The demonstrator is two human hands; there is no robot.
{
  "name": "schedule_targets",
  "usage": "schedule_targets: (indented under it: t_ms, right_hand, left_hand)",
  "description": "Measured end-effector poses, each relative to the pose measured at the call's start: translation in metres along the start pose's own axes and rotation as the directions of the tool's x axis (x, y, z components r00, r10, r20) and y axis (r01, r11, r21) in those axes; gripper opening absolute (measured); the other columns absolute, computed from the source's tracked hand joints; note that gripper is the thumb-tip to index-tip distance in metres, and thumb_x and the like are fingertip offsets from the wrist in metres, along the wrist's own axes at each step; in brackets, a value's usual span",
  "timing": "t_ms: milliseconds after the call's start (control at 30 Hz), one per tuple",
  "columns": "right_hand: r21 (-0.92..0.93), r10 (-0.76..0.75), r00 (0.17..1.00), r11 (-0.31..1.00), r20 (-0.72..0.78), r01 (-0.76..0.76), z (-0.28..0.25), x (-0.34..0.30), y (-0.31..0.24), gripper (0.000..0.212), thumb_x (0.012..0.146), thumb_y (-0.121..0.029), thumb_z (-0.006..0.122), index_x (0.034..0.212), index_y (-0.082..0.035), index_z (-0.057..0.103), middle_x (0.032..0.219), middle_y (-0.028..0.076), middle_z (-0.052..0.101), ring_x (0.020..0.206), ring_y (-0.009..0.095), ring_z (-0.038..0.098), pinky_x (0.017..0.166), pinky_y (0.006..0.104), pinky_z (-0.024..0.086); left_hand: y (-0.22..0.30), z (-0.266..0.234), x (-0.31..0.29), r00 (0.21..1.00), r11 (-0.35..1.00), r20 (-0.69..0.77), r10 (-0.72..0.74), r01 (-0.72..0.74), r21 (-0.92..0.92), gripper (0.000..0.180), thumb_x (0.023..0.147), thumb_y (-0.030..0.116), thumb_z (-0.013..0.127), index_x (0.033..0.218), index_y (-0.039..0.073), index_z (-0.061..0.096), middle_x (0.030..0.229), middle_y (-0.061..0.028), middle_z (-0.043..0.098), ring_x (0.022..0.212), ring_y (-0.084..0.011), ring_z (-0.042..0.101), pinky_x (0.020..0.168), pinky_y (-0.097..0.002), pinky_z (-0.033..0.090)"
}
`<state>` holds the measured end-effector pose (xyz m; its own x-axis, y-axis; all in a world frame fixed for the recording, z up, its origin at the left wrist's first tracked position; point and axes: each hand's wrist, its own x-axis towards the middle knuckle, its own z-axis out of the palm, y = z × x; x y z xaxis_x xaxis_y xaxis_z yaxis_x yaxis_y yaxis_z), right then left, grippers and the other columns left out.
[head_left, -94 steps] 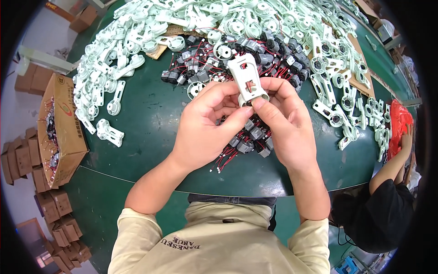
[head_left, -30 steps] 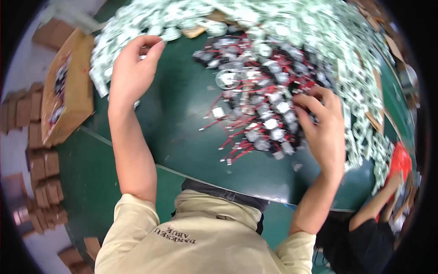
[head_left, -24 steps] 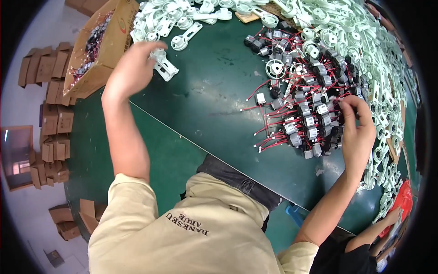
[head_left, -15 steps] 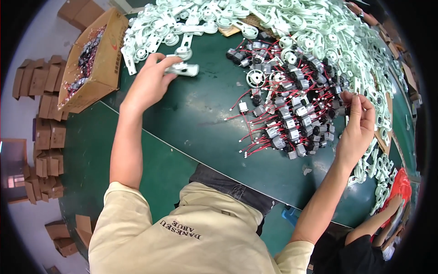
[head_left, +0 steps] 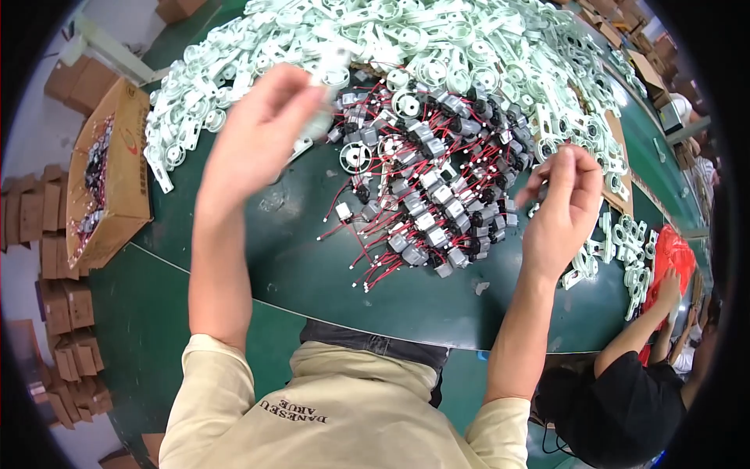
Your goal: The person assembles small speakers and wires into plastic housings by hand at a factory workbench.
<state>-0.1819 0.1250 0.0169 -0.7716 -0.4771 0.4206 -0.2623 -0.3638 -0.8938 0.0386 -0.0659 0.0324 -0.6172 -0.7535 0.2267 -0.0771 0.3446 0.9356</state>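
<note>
My left hand (head_left: pixel 262 129), smeared by motion, is raised over the near edge of a big pile of pale green plastic arms with round ends (head_left: pixel 437 35). A blurred pale green plastic part (head_left: pixel 319 123) shows at its fingers, which are closed on it. Beyond the right side of a heap of small grey motors with red wires (head_left: pixel 430 195), my right hand (head_left: pixel 564 199) has thumb and forefinger pinched together. Whatever is in that pinch, if anything, is too small to make out. A pale spoked ring (head_left: pixel 355 157) lies at the heap's left edge.
A cardboard box (head_left: pixel 129 160) of wired motors stands left of the dark green table (head_left: pixel 297 234). More cartons (head_left: pixel 55 227) are stacked along the wall. On the right, a co-worker in black (head_left: pixel 625 399) reaches toward a red bag (head_left: pixel 672 254) beside more pale green parts.
The view has swung, shifting the table's contents leftward in the picture. My left hand has moved with its plastic part toward the motor heap and pale green pile. My right hand stays pinched.
</note>
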Motion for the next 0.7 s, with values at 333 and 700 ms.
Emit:
schedule_targets:
  t_ms: [333,700]
  right_hand:
    - [-0.116,0.135,0.925,0.988,0.356,-0.099,0.034,-0.046,-0.009,0.007,0.093,0.0,0.058,0.1,0.0,0.059,0.079,0.001,0.06,0.061,0.002,0.052,0.052,0.0161,0.042]
    - [-0.293,-0.012,0.973,0.953,0.229,0.081,0.035,-0.048,0.002,0.012,0.079,0.0,0.072,0.081,-0.001,0.06,0.07,0.003,0.057,0.057,0.007,0.053,0.051,0.0217,0.043]
  left_hand:
    - [-0.002,0.074,-0.021,0.864,0.441,0.491,-0.109,0.485,-0.756,0.025,0.1,0.016,0.04,0.119,-0.001,0.045,0.123,-0.024,0.054,0.113,-0.031,0.058,0.095,-0.0447,0.051]
    - [0.003,0.075,-0.031,0.876,0.591,0.47,-0.108,0.437,-0.678,0.042,0.094,0.009,0.056,0.132,0.003,0.041,0.129,-0.0216,0.054,0.113,-0.0289,0.06,0.092,-0.0434,0.053]
